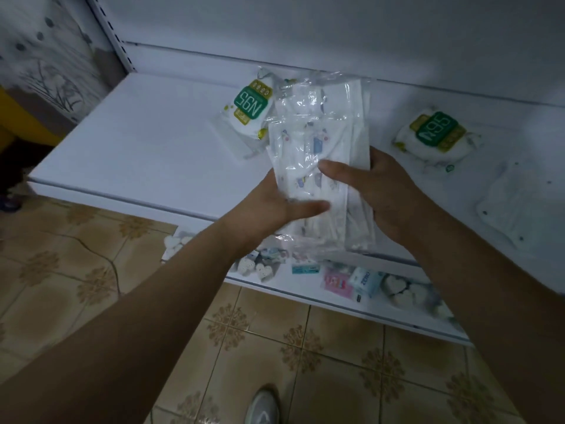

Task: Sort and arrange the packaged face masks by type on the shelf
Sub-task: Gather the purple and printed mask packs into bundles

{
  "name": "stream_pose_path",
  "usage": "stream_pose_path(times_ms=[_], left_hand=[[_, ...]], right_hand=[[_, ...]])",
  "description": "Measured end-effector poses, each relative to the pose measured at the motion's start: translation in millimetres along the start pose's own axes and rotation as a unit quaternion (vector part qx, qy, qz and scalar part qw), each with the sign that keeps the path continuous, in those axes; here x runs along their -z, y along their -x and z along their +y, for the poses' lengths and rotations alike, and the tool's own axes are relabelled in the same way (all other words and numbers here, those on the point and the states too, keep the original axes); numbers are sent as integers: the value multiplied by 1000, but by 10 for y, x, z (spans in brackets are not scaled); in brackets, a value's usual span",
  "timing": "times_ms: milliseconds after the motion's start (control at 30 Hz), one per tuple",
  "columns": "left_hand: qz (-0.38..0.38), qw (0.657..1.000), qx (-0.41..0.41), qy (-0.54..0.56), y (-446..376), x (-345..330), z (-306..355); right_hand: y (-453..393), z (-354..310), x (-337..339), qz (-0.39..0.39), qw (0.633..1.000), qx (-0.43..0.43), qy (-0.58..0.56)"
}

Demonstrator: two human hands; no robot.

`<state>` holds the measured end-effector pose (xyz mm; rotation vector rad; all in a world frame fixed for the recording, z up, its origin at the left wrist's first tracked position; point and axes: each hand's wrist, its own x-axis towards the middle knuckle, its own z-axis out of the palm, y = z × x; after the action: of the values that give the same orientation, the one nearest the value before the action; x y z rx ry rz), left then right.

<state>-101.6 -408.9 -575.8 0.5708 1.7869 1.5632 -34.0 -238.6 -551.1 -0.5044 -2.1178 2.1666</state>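
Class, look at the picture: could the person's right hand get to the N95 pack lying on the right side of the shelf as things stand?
Probably not straight away. The path across the shelf to that N95 pack looks free, but the right hand grips the clear pack of printed masks together with the left hand.

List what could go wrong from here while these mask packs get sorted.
The clear pack of printed masks is slippery film held by both the left hand and right hand over the shelf edge; it could slide to the floor. The two N95 packs lie apart, so the types could end up mixed.
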Motion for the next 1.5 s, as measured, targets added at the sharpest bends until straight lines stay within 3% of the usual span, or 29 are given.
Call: stream_pose_path(times_ms=[233,367,633,767,900,967,1067,1167,1233,1333,1433,1500], left_hand=[[-54,991,84,85,1286,-559,940],[-102,990,31,94,1934,-1084,1961],[-104,987,-70,99,2556,-1949,3762],[-77,992,-100,25,2617,-2084,4230],[45,976,-199,-71,2424,-2044,4426],[22,972,-219,-84,2287,-2026,4474],[-60,977,-185,-93,2066,-2061,4541],[-91,984,-148,-39,1805,-2113,4604],[-110,984,-131,-42,1601,-2132,4696],[-106,981,-145,-69,1311,-2196,4827],[-24,980,-193,-35,1037,-2284,4900],[-27,982,-189,15,896,-2393,4994]], right_hand=[[1559,-1058,-16,20,998,31,-49],[2594,-2021,251,38,996,55,-51],[3795,-3685,836,132,981,142,-28],[3965,-3998,953,158,965,184,-96],[3850,-4126,1038,215,947,210,-116],[3720,-4145,1047,239,941,209,-120],[3437,-4159,1007,271,933,187,-148],[3151,-4188,1051,339,923,163,-80],[3043,-4239,1154,384,909,146,-69],[2990,-4295,1408,436,875,133,-161],[2949,-4366,1802,520,793,130,-290],[2870,-4454,2012,542,752,137,-349]])
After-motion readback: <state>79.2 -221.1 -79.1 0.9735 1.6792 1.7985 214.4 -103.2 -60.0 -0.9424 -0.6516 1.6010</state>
